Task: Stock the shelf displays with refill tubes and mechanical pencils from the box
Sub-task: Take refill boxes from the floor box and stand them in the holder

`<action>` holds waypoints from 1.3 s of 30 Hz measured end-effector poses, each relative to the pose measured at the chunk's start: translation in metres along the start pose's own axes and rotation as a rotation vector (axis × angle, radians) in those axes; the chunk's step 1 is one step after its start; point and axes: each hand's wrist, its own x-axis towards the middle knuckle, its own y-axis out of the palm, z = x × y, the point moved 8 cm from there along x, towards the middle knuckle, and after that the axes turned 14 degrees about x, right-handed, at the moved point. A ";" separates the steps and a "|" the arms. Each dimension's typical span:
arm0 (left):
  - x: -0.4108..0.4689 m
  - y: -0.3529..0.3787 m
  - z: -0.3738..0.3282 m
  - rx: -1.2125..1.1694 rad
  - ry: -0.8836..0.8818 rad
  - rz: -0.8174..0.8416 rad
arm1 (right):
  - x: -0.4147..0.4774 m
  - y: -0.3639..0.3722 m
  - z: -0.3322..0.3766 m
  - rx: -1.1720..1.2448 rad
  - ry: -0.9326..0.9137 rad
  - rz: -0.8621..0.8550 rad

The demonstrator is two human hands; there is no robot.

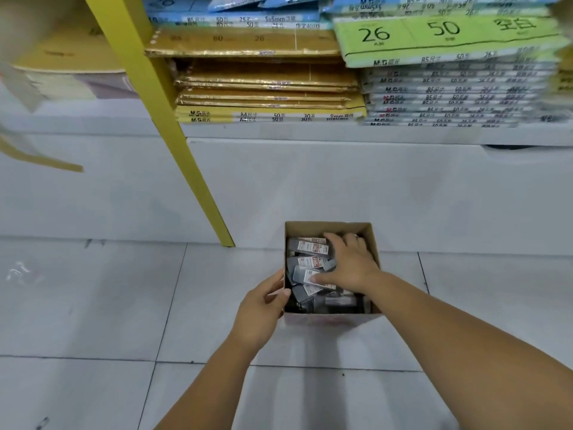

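Note:
A small open cardboard box [325, 226] sits on the tiled floor in front of the shelf base. It is filled with several grey refill tubes [307, 248] bearing red and white labels. My left hand [263, 308] grips the box's left wall, thumb over the rim. My right hand [350, 262] reaches down into the box with fingers spread over the tubes, thumb pressing on one; whether it holds a tube I cannot tell. No mechanical pencils are distinguishable among the contents.
A yellow shelf post [173, 125] slants down to the floor left of the box. Above the white shelf base [341, 181], stacks of yellow [266, 97], grey [449, 97] and green [446, 38] loose-leaf paper packs fill the shelf. Pale floor tiles [93, 305] surround the box.

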 end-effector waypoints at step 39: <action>0.019 -0.026 -0.104 0.351 0.221 -0.213 | -0.017 -0.077 0.040 0.597 -0.135 0.145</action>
